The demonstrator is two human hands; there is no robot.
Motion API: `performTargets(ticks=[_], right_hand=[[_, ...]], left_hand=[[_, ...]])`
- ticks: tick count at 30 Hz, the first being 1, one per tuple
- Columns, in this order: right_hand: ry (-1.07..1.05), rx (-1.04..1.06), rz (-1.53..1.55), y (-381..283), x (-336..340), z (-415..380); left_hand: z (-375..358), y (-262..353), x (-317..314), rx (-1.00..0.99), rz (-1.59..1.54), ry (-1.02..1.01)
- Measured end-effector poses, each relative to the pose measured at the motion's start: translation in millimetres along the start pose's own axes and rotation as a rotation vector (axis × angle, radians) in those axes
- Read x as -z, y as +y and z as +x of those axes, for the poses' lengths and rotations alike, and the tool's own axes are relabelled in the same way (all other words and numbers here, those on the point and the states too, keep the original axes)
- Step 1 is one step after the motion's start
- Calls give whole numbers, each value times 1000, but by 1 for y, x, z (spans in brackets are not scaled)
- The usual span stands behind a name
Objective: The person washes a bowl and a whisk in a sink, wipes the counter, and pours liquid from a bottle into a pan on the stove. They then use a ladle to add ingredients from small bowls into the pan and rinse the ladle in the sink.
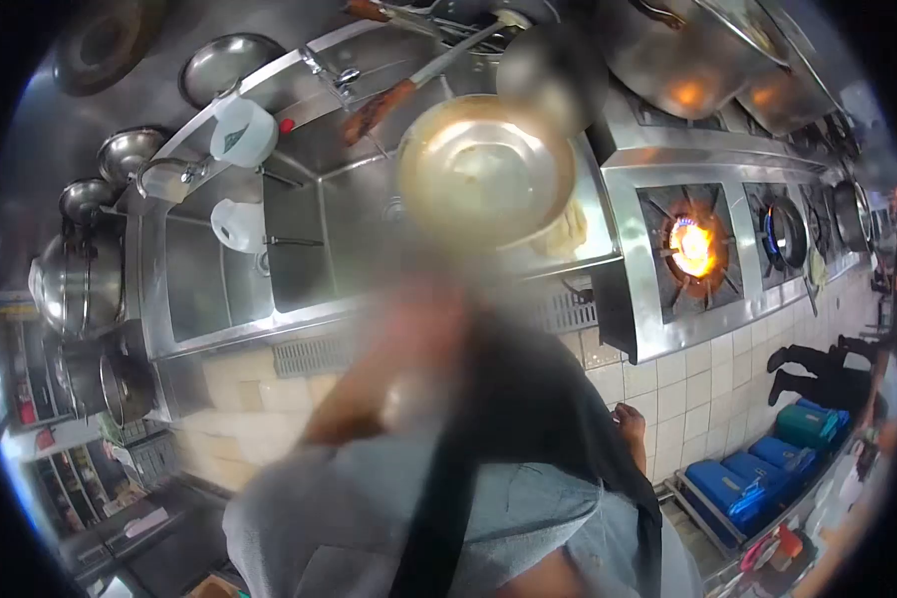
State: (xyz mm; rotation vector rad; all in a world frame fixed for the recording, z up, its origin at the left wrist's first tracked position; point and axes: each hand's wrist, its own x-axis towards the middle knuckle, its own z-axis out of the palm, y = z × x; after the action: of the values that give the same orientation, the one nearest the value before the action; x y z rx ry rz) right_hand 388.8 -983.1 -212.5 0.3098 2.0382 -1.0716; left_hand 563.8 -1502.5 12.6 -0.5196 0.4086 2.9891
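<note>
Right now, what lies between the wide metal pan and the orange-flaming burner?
In the head view: a pale cloth beside the metal pan, a bright counter strip, then the stove's steel edge before the burner.

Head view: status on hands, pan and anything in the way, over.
Left hand blurred near the pan, grip unclear. Right hand low, apart from the pan. Lit burner right of the pan, not touching it.

Pan (483, 177), stove (655, 317) right (sink (301, 267) left)
</note>
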Motion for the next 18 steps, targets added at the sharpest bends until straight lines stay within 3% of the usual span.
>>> performTargets(ticks=[4, 6, 8, 13, 14, 17, 18], right_hand=[[-41, 45, -81, -47, -25, -4], [-16, -139, -24, -83, -35, -21], [-4, -135, -43, -87, -41, -27], [-6, -161, -17, -61, -42, -23], [-55, -66, -100, -41, -41, -13], [-58, 11, -177, -13, -37, -18], [-24, 11, -177, -7, -37, -19]], left_hand=[[-22, 32, 24, -199, 39, 77], [-28, 46, 34, -265, 82, 105], [-33, 55, 46, -294, 39, 118], [-41, 69, 64, -279, 2, 248], [-42, 70, 81, -303, 191, 251], [-36, 52, 64, -318, 140, 434], [-35, 53, 52, -229, -32, 356]])
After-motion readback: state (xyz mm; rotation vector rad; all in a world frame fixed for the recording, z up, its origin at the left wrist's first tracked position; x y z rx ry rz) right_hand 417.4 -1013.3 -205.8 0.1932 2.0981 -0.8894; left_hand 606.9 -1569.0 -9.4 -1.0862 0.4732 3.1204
